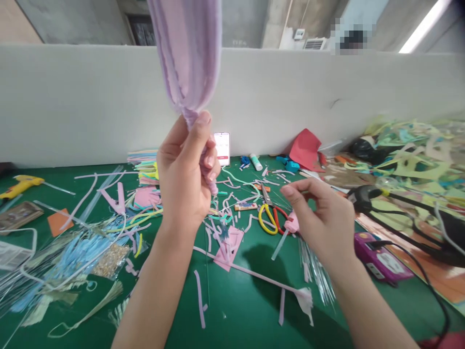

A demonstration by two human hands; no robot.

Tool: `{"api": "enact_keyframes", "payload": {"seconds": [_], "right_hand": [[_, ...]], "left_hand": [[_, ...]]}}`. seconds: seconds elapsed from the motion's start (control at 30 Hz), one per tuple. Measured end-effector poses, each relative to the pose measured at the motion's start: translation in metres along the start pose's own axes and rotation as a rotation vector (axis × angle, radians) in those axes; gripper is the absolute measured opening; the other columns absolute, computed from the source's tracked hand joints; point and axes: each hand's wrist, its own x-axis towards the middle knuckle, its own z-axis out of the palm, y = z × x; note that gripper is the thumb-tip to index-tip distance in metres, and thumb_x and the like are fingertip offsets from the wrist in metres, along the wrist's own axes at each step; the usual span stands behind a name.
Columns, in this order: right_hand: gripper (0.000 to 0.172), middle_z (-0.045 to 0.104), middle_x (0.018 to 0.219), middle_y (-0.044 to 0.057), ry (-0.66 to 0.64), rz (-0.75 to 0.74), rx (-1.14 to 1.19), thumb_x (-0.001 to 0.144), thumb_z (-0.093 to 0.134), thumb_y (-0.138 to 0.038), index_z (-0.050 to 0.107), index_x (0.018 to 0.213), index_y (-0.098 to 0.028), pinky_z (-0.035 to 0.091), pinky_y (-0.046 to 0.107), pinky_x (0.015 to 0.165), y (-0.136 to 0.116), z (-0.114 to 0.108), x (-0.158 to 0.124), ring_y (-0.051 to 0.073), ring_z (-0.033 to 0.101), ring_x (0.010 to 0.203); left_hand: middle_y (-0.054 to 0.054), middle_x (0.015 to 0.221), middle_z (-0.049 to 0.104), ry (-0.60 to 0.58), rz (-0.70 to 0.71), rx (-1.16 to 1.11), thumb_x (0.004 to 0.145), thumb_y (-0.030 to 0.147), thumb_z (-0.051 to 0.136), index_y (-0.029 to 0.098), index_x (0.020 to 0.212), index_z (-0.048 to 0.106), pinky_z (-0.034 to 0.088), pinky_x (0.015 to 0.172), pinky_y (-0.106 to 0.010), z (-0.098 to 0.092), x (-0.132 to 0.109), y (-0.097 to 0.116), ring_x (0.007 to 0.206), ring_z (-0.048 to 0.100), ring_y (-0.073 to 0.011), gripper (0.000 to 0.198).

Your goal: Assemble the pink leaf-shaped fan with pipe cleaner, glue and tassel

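My left hand (189, 169) is wrapped round the twisted stem of a lilac fuzzy piece (191, 58), seemingly shaped from chenille stems. Its wide loop rises above my fist and runs out of the top of the picture. The stem's lower end shows below my fingers. My right hand (319, 213) hovers to the right with thumb and forefinger pinched together; whatever they hold is too thin to make out. Just beyond it lie scissors (269, 213) with yellow and red handles. Near its fingers is a pink piece on a clear stick (286, 230).
The green table (240, 320) carries lilac scraps, a pink card (229, 247) and a yellow glue gun (22, 186). Blue tassels (69, 257) lie left, a purple box with a cable (381, 257) right. A phone (222, 148) leans on the white partition (90, 106).
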Motion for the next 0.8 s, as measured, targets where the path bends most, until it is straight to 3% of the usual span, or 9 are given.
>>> {"api": "enact_keyframes", "payload": {"seconds": [0.13, 0.27, 0.37, 0.6, 0.73, 0.8], "right_hand": [[0.034, 0.047, 0.048, -0.004, -0.166, 0.148, 0.078, 0.087, 0.058, -0.043, 0.056, 0.063, -0.020, 0.030, 0.024, 0.045, 0.023, -0.012, 0.005, 0.010, 0.041, 0.044], [0.029, 0.059, 0.063, -0.001, -0.369, 0.483, 0.537, 0.082, 0.064, -0.046, 0.065, 0.073, -0.019, 0.033, 0.023, 0.045, 0.021, -0.011, -0.005, 0.010, 0.046, 0.050], [0.021, 0.061, 0.067, 0.002, -0.410, 0.627, 0.839, 0.078, 0.069, -0.038, 0.068, 0.074, -0.018, 0.039, 0.024, 0.051, 0.009, -0.007, -0.010, 0.011, 0.051, 0.057], [0.007, 0.055, 0.062, -0.001, -0.373, 0.595, 1.081, 0.067, 0.061, -0.013, 0.063, 0.061, -0.017, 0.035, 0.022, 0.051, -0.009, 0.003, -0.010, 0.009, 0.046, 0.055], [0.010, 0.058, 0.066, -0.002, -0.332, 0.612, 1.033, 0.065, 0.062, -0.009, 0.063, 0.060, -0.018, 0.037, 0.020, 0.052, 0.002, 0.007, -0.008, 0.007, 0.048, 0.056], [0.005, 0.065, 0.073, -0.001, -0.380, 0.625, 0.944, 0.069, 0.068, -0.015, 0.069, 0.072, -0.019, 0.042, 0.020, 0.056, 0.012, 0.007, -0.006, 0.008, 0.053, 0.061]], "left_hand": [[0.004, 0.054, 0.053, 0.030, -0.015, -0.027, 0.082, 0.028, 0.068, 0.031, 0.094, 0.071, 0.027, 0.037, -0.020, -0.003, 0.006, -0.004, 0.043, 0.044, -0.0069, 0.013], [0.004, 0.055, 0.056, 0.000, -0.038, -0.012, 0.081, 0.031, 0.069, 0.032, 0.096, 0.071, 0.032, 0.040, -0.022, -0.007, 0.012, -0.011, 0.049, 0.052, -0.0086, 0.016], [0.004, 0.053, 0.053, -0.060, -0.036, 0.000, 0.080, 0.032, 0.070, 0.032, 0.100, 0.071, 0.031, 0.039, -0.022, -0.009, 0.014, -0.016, 0.047, 0.050, -0.0082, 0.019], [0.004, 0.053, 0.051, -0.026, -0.066, -0.094, 0.076, 0.027, 0.075, 0.028, 0.096, 0.073, 0.024, 0.035, -0.021, -0.006, 0.013, -0.018, 0.040, 0.040, -0.0051, 0.020], [0.004, 0.053, 0.052, 0.004, -0.092, -0.183, 0.077, 0.022, 0.074, 0.023, 0.094, 0.074, 0.024, 0.034, -0.020, -0.004, 0.011, -0.016, 0.039, 0.039, -0.0036, 0.017], [0.004, 0.054, 0.053, -0.005, -0.111, -0.226, 0.080, 0.018, 0.071, 0.020, 0.096, 0.074, 0.024, 0.035, -0.018, -0.004, 0.011, -0.016, 0.040, 0.039, -0.0029, 0.016]]}}
